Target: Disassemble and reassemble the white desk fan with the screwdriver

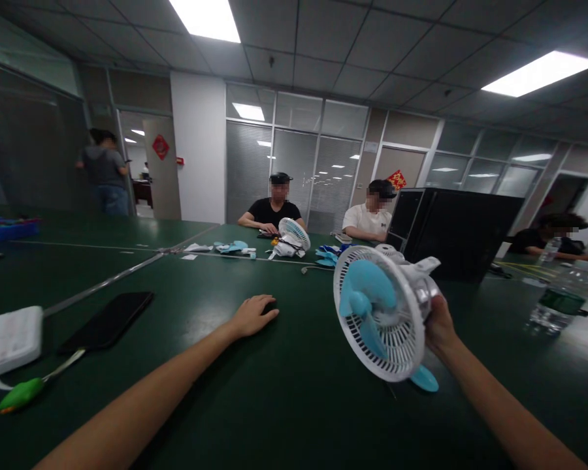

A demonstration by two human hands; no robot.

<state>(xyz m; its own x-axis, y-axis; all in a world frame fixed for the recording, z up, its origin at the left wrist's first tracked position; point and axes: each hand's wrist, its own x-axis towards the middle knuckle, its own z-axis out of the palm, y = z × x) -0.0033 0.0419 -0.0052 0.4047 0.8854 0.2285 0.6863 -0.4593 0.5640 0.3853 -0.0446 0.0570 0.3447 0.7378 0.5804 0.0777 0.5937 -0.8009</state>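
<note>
One white fan (379, 313) is held up right of the frame's centre, its round grille tilted and facing toward the lower left, with light-blue blades (372, 284) inside. The right hand (440, 321) grips it from behind at the base end, on the fan's right side; the fingers are wrapped around it, mostly hidden by the fan. The left hand (251, 316) lies palm down near the middle of the frame on the dark green table (284, 411), its fingers loosely extended and grasping nothing visible.

Just below the fan's lower right edge, a light-blue oval piece (425, 378) shows, partly covered. At the left of the frame lie a black phone (110, 320), a white box (12, 336) and a green cable cover (22, 395). Beyond the left hand, in the upper middle, another fan (294, 236) leans among loose parts, before a person in a black shirt (274, 210). Nearby sits a person in a white shirt (365, 219), left of a large black case (463, 228). A clear bottle (558, 300) stands at the right.
</note>
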